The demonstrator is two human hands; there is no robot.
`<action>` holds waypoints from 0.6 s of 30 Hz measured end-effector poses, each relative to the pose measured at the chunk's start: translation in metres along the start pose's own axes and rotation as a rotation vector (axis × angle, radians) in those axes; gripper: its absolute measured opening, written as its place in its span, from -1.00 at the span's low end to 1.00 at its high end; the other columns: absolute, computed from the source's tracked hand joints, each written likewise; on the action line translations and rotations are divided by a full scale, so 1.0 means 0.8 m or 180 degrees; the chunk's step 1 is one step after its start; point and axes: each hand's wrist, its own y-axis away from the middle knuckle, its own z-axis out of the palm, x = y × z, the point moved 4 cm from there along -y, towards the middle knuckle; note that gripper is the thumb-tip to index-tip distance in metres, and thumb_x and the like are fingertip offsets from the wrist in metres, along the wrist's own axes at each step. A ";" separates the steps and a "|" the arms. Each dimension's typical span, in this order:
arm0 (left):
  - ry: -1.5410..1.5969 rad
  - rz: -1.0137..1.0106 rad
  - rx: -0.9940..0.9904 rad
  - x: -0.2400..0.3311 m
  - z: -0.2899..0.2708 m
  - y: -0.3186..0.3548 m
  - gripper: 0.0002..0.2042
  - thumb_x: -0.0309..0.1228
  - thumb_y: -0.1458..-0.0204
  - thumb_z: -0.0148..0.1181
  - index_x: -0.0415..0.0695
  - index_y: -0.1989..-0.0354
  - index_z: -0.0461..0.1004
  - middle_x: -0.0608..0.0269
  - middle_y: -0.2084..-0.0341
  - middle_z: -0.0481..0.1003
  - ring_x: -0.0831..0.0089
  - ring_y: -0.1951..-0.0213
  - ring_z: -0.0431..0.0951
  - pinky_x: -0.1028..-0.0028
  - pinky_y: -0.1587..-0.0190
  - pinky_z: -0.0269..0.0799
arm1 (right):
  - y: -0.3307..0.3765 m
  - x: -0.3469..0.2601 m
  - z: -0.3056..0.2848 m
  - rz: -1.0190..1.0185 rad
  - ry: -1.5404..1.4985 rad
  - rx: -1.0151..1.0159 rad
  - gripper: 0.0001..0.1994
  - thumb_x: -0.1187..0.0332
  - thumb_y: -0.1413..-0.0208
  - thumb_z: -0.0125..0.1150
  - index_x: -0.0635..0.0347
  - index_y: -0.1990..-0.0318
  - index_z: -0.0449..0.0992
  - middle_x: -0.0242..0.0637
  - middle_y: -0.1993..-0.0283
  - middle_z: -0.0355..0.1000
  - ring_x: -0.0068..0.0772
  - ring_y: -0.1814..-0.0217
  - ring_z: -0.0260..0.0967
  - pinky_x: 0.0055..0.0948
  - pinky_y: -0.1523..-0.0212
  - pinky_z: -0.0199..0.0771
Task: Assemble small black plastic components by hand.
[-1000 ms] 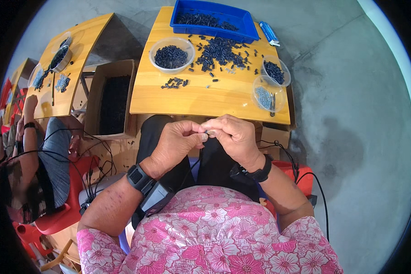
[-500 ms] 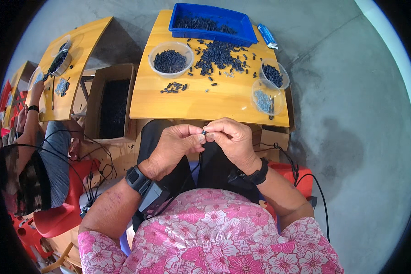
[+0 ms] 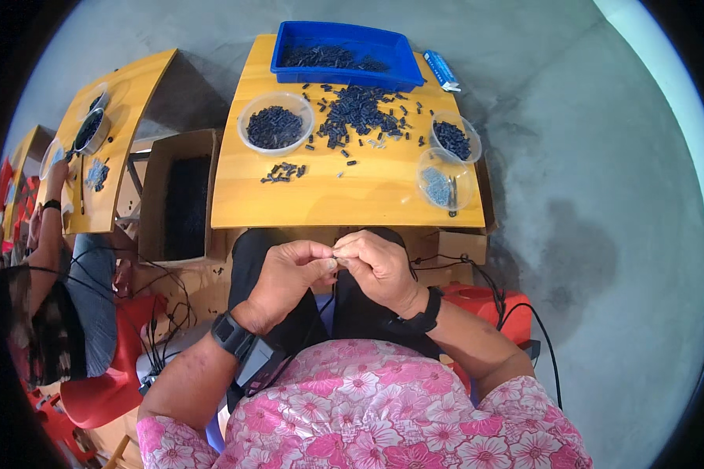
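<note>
My left hand [image 3: 288, 275] and my right hand [image 3: 375, 267] meet over my lap, just below the near edge of the yellow table [image 3: 328, 199]. Their fingertips pinch one small part [image 3: 336, 253] between them; it is too tiny to make out. Both wrists carry black bands. A loose heap of small dark parts [image 3: 358, 109] lies at the table's far middle. A few more dark parts [image 3: 283, 170] lie nearer, left of centre.
A blue tray [image 3: 289, 47] of dark parts stands at the far edge. Clear bowls sit left [image 3: 275, 125] and right [image 3: 455, 139], with a third [image 3: 441, 186] nearer. A cardboard box [image 3: 181, 195] stands left of the table. Another person [image 3: 62, 297] sits at a second yellow table [image 3: 125, 117].
My hands stay together with the small part between the fingertips; the fingers shift only slightly. The view has tilted a little.
</note>
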 end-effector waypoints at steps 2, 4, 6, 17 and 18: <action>-0.0269 0.0140 -0.0012 0.003 -0.003 -0.003 -0.90 -0.52 -0.14 0.17 -0.26 0.21 0.51 0.25 0.36 0.55 0.52 0.32 0.57 0.51 0.19 0.54 | 0.004 0.011 0.008 0.0277 -0.0340 -0.0020 -0.86 0.61 -0.05 0.16 0.24 0.23 0.50 -0.22 0.32 0.48 -0.32 0.31 0.50 -0.46 0.29 0.48; -0.0063 0.0108 0.0098 0.003 -0.008 -0.006 -0.90 -0.51 -0.13 0.19 -0.25 0.23 0.51 0.28 0.38 0.54 0.57 0.34 0.55 0.56 0.23 0.52 | 0.007 0.020 0.014 0.0518 -0.0539 0.0014 -0.85 0.60 -0.07 0.16 0.24 0.20 0.51 -0.24 0.32 0.48 -0.37 0.32 0.50 -0.48 0.30 0.49; -0.0023 0.0117 0.0170 0.001 -0.015 -0.011 -0.91 -0.53 -0.10 0.21 -0.26 0.25 0.52 0.32 0.42 0.54 0.61 0.37 0.52 0.60 0.27 0.49 | 0.006 0.032 0.014 0.0705 -0.0597 0.0046 -0.80 0.58 -0.09 0.16 0.25 0.11 0.52 -0.28 0.32 0.50 -0.52 0.38 0.49 -0.55 0.32 0.49; -0.0277 0.0087 0.0626 -0.038 -0.077 -0.035 -0.94 -0.58 -0.06 0.22 -0.22 0.30 0.53 0.41 0.48 0.49 0.67 0.43 0.47 0.64 0.31 0.44 | -0.008 0.165 -0.009 0.1775 -0.0492 0.0830 -0.80 0.63 -0.06 0.12 0.28 0.16 0.54 -0.26 0.31 0.49 -0.53 0.40 0.46 -0.55 0.34 0.48; -0.0277 0.0083 0.0620 -0.039 -0.077 -0.036 -0.94 -0.58 -0.06 0.22 -0.22 0.30 0.53 0.41 0.48 0.49 0.67 0.43 0.47 0.64 0.31 0.44 | -0.013 0.170 -0.014 0.1914 -0.0292 0.0902 -0.80 0.64 -0.02 0.14 0.29 0.17 0.54 -0.22 0.31 0.50 -0.49 0.41 0.46 -0.51 0.33 0.49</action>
